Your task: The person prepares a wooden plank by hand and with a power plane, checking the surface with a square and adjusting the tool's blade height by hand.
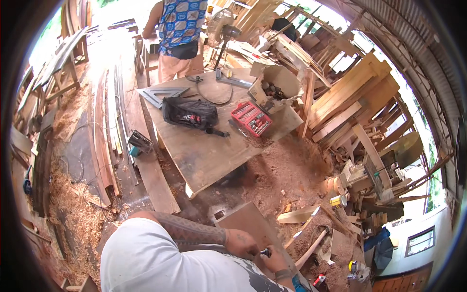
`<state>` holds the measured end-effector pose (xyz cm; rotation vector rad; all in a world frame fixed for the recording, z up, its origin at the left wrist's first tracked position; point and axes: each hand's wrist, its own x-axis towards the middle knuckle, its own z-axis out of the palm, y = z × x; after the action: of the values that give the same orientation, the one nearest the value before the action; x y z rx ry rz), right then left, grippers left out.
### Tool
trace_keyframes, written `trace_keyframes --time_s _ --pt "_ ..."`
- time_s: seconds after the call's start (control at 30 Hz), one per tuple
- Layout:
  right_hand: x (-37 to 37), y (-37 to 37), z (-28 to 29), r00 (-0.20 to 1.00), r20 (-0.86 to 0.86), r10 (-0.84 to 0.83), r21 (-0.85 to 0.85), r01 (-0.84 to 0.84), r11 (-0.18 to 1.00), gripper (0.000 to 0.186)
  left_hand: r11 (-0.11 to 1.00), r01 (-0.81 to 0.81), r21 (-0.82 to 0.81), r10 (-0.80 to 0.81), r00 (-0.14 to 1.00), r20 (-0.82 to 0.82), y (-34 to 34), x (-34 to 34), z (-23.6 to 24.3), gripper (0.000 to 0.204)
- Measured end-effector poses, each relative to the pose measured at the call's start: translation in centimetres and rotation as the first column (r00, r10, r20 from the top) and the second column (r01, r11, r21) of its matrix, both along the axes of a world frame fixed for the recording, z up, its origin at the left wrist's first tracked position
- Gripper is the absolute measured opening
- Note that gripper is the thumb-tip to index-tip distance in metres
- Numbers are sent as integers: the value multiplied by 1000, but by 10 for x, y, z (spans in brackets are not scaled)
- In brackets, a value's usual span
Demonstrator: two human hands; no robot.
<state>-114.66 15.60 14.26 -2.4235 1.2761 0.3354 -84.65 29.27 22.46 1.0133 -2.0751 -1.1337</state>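
Note:
My left hand [242,243] and my right hand [276,259] meet close in front of my body, over a brown wooden board [248,219]. Between them is a small dark, shiny piece [265,252], gripped by my right hand's curled fingers; its kind is too small to tell. The left fingers are bent in against it, and whatever they pinch is hidden. Beside my right wrist shows a teal part of a tool [298,283], mostly cut off by the lower edge.
Ahead stands a worktable [194,165] with a black bag [189,113], red socket set [251,118], grey square [160,96] and cardboard box [279,82]. A teal power tool [138,143] rests on planks at left. A person [181,39] stands beyond; shavings cover the floor.

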Motion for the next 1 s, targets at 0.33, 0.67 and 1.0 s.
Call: trace_keyframes --time_s 0.33,0.67,1.0 --pt "40 -31 11 989 119 91 12 -93 996 42 998 9 -67 2 986 168 -23 -10 -2 15" --pt "106 -63 -13 919 394 -27 -230 127 965 37 989 -109 -105 131 963 236 -105 113 -9 19" --pt "140 -95 -70 908 9 -418 135 413 901 40 826 -563 -13 543 789 286 -280 435 -148 27"
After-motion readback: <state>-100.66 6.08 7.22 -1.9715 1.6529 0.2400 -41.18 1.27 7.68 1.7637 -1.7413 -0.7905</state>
